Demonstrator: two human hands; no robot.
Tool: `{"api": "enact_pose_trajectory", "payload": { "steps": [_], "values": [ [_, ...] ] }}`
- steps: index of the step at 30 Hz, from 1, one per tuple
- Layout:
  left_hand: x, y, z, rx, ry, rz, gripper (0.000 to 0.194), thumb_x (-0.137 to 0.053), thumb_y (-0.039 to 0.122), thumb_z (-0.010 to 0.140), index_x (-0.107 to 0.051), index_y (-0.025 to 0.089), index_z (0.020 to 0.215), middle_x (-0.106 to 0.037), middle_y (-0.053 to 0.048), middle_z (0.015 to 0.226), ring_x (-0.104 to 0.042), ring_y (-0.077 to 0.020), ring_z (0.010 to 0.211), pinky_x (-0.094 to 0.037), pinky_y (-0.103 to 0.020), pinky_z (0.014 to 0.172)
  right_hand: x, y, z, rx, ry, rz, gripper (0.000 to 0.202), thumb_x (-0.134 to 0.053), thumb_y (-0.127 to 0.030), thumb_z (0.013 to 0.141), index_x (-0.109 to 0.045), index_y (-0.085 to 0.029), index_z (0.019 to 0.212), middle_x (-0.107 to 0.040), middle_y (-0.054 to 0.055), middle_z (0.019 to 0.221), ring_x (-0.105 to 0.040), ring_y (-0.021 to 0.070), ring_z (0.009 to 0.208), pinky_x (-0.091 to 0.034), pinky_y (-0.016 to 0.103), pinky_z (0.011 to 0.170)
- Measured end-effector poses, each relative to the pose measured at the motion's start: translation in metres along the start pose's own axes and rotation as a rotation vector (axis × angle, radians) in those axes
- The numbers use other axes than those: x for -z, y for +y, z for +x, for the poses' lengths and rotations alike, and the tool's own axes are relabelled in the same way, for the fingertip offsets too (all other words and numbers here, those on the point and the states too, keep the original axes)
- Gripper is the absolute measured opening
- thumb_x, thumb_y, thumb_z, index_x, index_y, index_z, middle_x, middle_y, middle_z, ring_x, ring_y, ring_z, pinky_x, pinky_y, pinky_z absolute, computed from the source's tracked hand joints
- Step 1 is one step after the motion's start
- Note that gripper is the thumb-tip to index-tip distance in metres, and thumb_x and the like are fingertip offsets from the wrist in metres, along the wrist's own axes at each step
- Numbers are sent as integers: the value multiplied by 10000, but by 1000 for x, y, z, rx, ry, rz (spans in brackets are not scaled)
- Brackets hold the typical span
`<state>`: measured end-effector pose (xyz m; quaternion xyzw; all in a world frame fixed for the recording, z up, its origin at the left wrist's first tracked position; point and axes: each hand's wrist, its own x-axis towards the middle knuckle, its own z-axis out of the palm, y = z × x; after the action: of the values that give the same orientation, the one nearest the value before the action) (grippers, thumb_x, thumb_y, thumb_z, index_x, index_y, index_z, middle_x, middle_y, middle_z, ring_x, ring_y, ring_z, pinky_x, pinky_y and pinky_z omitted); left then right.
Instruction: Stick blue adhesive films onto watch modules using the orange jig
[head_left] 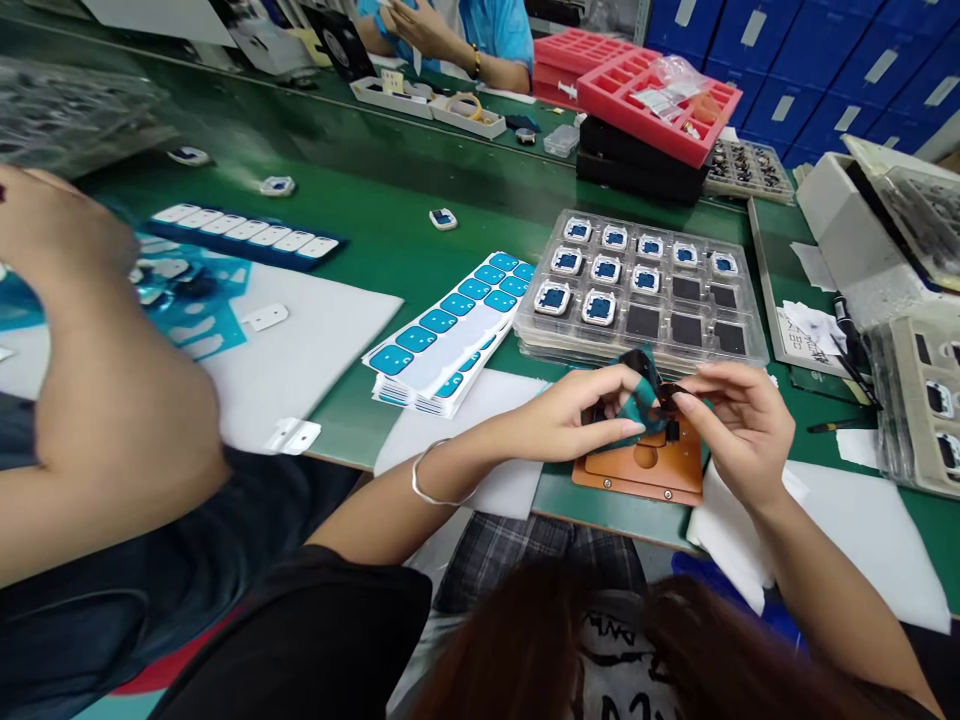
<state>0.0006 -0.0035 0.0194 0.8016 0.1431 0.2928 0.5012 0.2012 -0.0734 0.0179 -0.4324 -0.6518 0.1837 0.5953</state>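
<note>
Low over the orange fixture (637,482), gripping teal film (639,407) between thumb and fingers of the left hand (576,415); pinching a small dark part (669,397) in the fingertips of the right hand (742,425). Cannot tell whether joined. Looks light: likely limp and slippery as film, probably stiffer and perhaps fragile in the dark part. Best held lightly by the edges. Just beyond, in a clear tray (581,337), white-framed pieces (599,307); farther back, red trays (645,131).

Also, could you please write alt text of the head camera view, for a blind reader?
A bare left hand and right hand hold shiny teal film and a small dark piece above a flat orange plate on a green table. Beyond sits a clear plastic tray holding white-rimmed blue parts.
</note>
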Motion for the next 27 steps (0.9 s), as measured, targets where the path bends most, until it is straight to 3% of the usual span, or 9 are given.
{"api": "enact_pose_trajectory", "payload": {
  "steps": [8, 14, 17, 22, 25, 27],
  "values": [
    [17, 4, -5, 1, 37, -201, 209, -651, 280, 876, -548, 188, 1034, -569, -11, 882, -584, -124, 800, -507, -270, 740, 14, 4, 11, -58, 164, 148, 223, -707, -147, 848, -732, -309, 1000, -683, 4, 908, -653, 123, 778, -579, 244, 641],
    [40, 7, -5, -107, 226, -310, 289, -710, 383, 844, -571, 208, 1026, -603, -1, 791, -601, -119, 683, -521, -232, 590, 18, 5, 13, -131, -39, 196, 197, -662, -136, 871, -754, -297, 938, -636, 10, 905, -618, 119, 715, -584, 269, 587],
    [47, 4, -6, -76, 320, -273, 348, -720, 426, 817, -588, 221, 1065, -595, 5, 767, -597, -123, 634, -538, -254, 586, 18, 5, 13, -144, -58, 197, 229, -664, -124, 863, -745, -311, 967, -637, 6, 915, -613, 119, 711, -577, 268, 573],
    [74, -10, -13, 118, 746, 85, 417, -670, 361, 834, -548, 268, 1222, -589, -4, 824, -611, -143, 655, -550, -308, 673, 17, 0, 16, 31, -108, -121, 266, -598, -72, 860, -751, -282, 920, -685, 25, 941, -663, 170, 875, -583, 308, 676],
    [93, -23, -22, 429, 943, 511, 322, -641, 282, 829, -602, 249, 1147, -622, -53, 916, -643, -221, 788, -536, -441, 810, 12, -4, 14, 214, -241, -315, 326, -493, -19, 864, -731, -240, 879, -735, 26, 892, -694, 171, 835, -582, 335, 734],
    [99, -33, -29, 669, 965, 768, 214, -633, 227, 811, -654, 228, 1025, -646, -91, 927, -633, -316, 916, -468, -588, 893, 8, -7, 12, 310, -303, -412, 327, -467, -6, 862, -714, -213, 918, -747, 32, 858, -695, 163, 765, -578, 317, 696]
  ]
}}
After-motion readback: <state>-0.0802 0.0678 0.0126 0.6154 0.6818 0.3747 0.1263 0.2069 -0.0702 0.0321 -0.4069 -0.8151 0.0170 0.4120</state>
